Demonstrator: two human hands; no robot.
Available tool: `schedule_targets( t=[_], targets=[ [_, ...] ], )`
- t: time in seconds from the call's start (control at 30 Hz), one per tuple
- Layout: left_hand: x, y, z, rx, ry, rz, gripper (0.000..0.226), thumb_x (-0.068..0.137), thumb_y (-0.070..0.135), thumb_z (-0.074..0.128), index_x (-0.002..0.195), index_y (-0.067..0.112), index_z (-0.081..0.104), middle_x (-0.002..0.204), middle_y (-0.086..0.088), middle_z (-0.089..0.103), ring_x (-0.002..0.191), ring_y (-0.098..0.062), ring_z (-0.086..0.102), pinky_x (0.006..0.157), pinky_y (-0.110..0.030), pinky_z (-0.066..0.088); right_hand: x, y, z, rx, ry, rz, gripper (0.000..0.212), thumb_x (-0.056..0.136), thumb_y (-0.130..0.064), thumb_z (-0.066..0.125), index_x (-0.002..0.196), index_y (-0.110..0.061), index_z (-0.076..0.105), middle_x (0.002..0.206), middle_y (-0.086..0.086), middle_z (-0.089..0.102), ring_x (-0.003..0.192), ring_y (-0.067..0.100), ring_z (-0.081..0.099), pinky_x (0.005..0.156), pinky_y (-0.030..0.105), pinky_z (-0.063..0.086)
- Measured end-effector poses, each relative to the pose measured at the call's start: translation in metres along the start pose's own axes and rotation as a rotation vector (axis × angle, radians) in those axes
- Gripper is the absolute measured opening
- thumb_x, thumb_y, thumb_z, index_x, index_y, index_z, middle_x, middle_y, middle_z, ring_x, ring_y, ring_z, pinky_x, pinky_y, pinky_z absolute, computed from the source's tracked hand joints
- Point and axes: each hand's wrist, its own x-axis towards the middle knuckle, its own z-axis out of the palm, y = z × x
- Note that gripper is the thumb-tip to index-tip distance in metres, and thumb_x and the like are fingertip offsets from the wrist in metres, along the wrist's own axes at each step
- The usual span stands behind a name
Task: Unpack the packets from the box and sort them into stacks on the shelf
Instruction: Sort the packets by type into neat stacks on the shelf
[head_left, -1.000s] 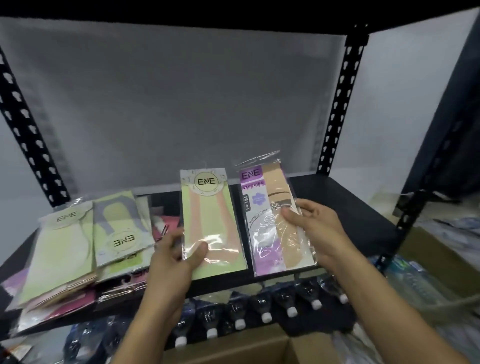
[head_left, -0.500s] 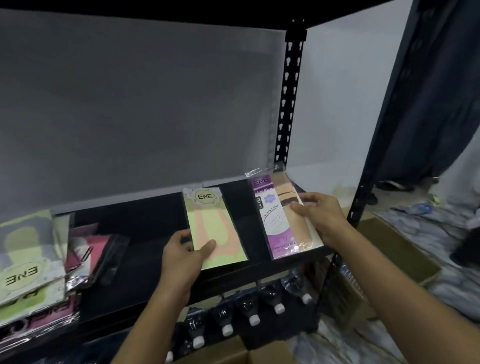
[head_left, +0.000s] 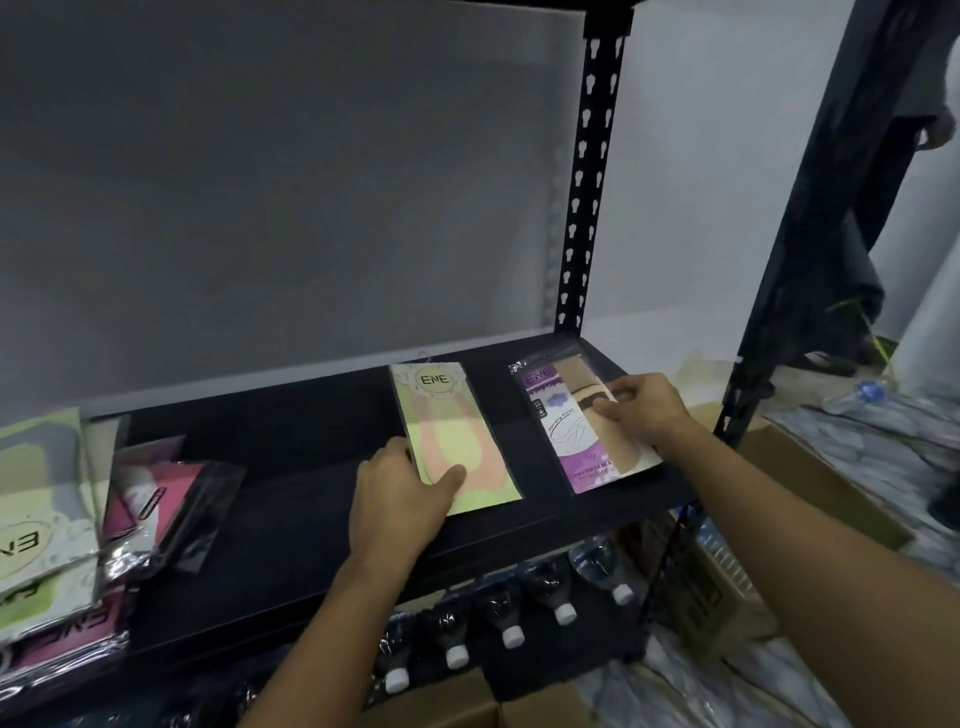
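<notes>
your left hand pinches the near corner of the green packet, thumb on top. your right hand grips the right edge of the purple packet. both packets lie on the shelf, with the stacks well left of your grips.

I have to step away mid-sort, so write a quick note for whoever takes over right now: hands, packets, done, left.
Left hand pinches the green packet at its near left corner.
Right hand grips the purple packet at its right edge.
Both packets lie apart at the right end of the shelf.
Mixed pile of packets sits at the left end.
Done: two packets set down.
Left: release, sort the pile into stacks, unpack the rest.
</notes>
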Motion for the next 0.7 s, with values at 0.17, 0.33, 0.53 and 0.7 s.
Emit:
schedule_targets(
  t=[0.17,0.33,0.53,0.7],
  targets=[
    [-0.004,-0.012,0.012,0.339,0.076,0.058,0.062,0.082,0.066,0.052,0.116,0.015,0.062,0.112,-0.005,0.056,0.109,-0.024,0.044,0.091,-0.038,0.04,0.005,0.004,0.009,-0.188,0.0,-0.08,0.034,0.087,-0.025,0.068,0.114,-0.006,0.067,0.105,0.009,0.069,0.094,0.022,0.06,0.082,0.03,0.048],
    [-0.006,-0.013,0.017,0.419,0.101,0.122,0.065,0.087,0.066,0.042,0.133,0.02,0.051,0.119,-0.003,0.05,0.111,-0.022,0.042,0.094,-0.037,0.036,0.006,0.019,0.021,-0.286,0.032,-0.144,0.031,0.086,-0.028,0.068,0.106,-0.006,0.07,0.106,0.013,0.07,0.098,0.027,0.063,0.089,0.036,0.051],
    [-0.005,-0.015,0.017,0.465,0.079,0.148,0.062,0.089,0.065,0.037,0.136,0.025,0.05,0.121,-0.001,0.048,0.113,-0.021,0.041,0.094,-0.037,0.036,0.006,0.022,0.022,-0.354,0.058,-0.189,0.035,0.086,-0.035,0.065,0.111,-0.009,0.068,0.114,0.01,0.064,0.104,0.028,0.058,0.09,0.043,0.052],
    [-0.005,-0.015,0.016,0.438,0.084,0.143,0.063,0.09,0.065,0.037,0.135,0.023,0.049,0.123,0.0,0.048,0.114,-0.02,0.041,0.096,-0.036,0.035,-0.006,0.013,0.019,-0.371,0.066,-0.202,0.039,0.087,-0.035,0.061,0.116,-0.009,0.064,0.119,0.011,0.058,0.105,0.027,0.057,0.088,0.044,0.053]
  ],
)
